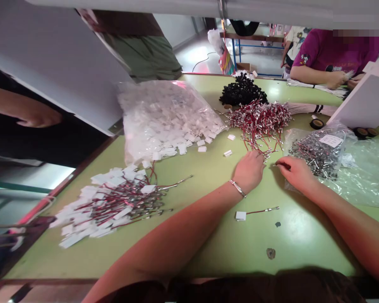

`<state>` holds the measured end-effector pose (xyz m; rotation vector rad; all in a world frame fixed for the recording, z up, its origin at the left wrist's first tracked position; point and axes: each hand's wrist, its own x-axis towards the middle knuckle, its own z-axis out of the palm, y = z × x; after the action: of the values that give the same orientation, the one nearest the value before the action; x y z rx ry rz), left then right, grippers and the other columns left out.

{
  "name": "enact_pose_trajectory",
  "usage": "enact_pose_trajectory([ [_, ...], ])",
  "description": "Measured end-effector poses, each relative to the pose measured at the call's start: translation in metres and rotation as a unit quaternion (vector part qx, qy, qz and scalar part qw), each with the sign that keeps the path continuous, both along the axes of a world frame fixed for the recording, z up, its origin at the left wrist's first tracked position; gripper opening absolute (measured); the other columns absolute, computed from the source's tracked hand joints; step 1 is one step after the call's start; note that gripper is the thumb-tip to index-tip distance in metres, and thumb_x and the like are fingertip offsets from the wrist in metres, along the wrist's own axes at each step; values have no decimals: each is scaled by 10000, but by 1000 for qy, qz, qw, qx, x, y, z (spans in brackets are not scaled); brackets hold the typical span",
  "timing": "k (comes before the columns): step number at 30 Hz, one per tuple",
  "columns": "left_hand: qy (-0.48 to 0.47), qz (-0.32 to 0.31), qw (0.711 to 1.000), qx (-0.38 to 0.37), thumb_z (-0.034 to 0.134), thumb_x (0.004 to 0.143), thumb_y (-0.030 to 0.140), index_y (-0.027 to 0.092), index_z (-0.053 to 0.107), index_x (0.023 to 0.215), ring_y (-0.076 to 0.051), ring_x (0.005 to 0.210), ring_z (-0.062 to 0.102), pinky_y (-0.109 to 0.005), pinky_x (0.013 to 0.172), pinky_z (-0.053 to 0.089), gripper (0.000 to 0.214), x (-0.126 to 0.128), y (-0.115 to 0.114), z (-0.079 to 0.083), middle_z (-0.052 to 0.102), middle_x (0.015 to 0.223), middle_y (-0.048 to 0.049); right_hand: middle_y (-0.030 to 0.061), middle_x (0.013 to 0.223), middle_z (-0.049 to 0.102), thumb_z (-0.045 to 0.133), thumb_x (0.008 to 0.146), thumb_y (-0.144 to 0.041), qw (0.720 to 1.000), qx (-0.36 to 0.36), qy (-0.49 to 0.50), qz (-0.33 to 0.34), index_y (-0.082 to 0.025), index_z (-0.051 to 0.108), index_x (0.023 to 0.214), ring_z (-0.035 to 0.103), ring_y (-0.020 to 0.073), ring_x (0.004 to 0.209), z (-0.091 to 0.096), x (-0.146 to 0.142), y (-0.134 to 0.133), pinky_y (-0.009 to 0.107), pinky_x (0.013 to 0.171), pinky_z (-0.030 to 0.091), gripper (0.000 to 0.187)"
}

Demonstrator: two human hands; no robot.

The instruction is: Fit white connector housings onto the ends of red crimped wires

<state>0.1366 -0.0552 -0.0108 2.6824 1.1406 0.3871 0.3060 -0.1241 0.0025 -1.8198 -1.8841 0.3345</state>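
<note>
At the near edge of a heap of red wires with metal ends [260,118], my left hand [250,171] is closed, fingers curled down by the loose wire tips; what it holds is hidden. My right hand [296,171] pinches a small part with a shiny tip, too small to name, just left of a clear bag of small metal parts [318,153]. Between my forearms lies one red wire [259,211] with a white connector housing [240,216] on its end. A pile of similar wires with white housings [113,202] lies to the left.
A large clear bag of white housings [170,118] lies open at the back left, with loose housings [202,149] nearby. Behind are a black heap [244,90], white wire bundles [316,109] and tape rolls [317,123]. Across the table [202,235], a person in purple [337,54] handles white wires.
</note>
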Motion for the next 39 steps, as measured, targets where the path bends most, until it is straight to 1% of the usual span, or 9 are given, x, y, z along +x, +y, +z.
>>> enact_pose_trajectory([
  [7,-92,-13,995,-23,411,901,133,145,572,828,-230,885,516,-363,793,431,177,-9,-11,7,571,931,-110,30,827,710,519,834,-234,998,23,60,-13,-213,682,877,622,168,730,-3,-5,-5,307,691,463,170],
  [11,-214,16,956,-200,407,896,160,168,523,918,-160,662,507,-284,639,415,118,-13,-20,17,541,701,-5,20,788,693,520,847,-277,988,73,129,-33,-213,673,862,609,150,680,1,-13,-11,291,660,469,166],
  [14,-258,7,926,-276,427,886,200,183,551,932,-136,595,474,-253,594,385,133,-13,-21,18,497,623,36,20,801,691,520,853,-290,984,91,144,-50,-215,667,868,602,147,674,2,-17,-13,287,650,467,166],
  [19,-278,-21,914,-294,456,872,238,168,602,738,-137,694,522,-247,680,406,211,-14,-18,13,567,692,9,25,786,690,512,856,-238,992,85,93,7,-208,667,868,606,150,690,1,-17,-13,284,660,457,158],
  [24,-301,-6,903,-307,470,868,284,163,639,786,-151,730,556,-260,707,427,223,-15,-16,11,627,739,-2,19,766,676,518,861,-269,986,122,109,-31,-207,657,866,595,140,650,2,-16,-14,277,631,450,152],
  [27,-305,-13,897,-321,473,860,282,157,640,783,-163,784,589,-276,756,447,222,-14,-16,11,664,789,-15,14,732,664,520,862,-271,989,117,94,-3,-203,652,863,581,132,630,3,-18,-16,267,614,434,148],
  [30,-294,-11,905,-309,477,859,266,156,636,766,-157,763,593,-270,734,458,215,-15,-15,10,661,762,-9,15,719,656,503,866,-251,992,108,65,20,-198,647,850,570,128,632,5,-18,-17,264,609,417,155],
  [33,-254,-31,938,-234,484,871,245,157,637,745,-144,695,569,-256,673,449,217,-19,-13,6,630,703,-4,9,693,643,506,853,-244,993,78,65,54,-192,646,819,564,128,633,8,-16,-17,261,607,409,152],
  [39,-113,-160,980,-45,427,936,259,152,668,897,-172,761,585,-284,715,449,266,-25,-10,4,656,789,-58,-36,558,578,501,842,-310,981,-94,169,14,-191,608,754,515,106,445,8,-19,-18,256,515,414,183],
])
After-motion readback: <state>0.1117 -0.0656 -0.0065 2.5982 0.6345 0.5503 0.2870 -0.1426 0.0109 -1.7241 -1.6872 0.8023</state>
